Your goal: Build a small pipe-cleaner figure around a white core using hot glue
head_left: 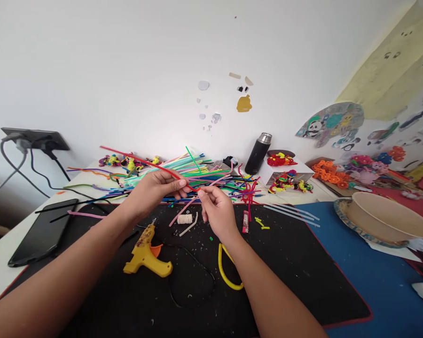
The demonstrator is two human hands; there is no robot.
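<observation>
A long red pipe cleaner [137,158] runs from the upper left down to both hands above the black mat. My left hand [162,188] pinches it between thumb and fingertips. Just to the right, my right hand [215,206] has its thumb and index finger closed on the red end. The hands are slightly apart, with a short red stretch between them. Behind them lies a pile of many-coloured pipe cleaners [176,168]. A bent yellow piece [229,285] rests on the mat beside my right forearm.
A yellow glue gun [146,256] with a black cord lies on the black mat [285,281]. At the left is a phone [44,232]; a black flask [258,154] stands near the wall. A bowl [391,211] sits at the right.
</observation>
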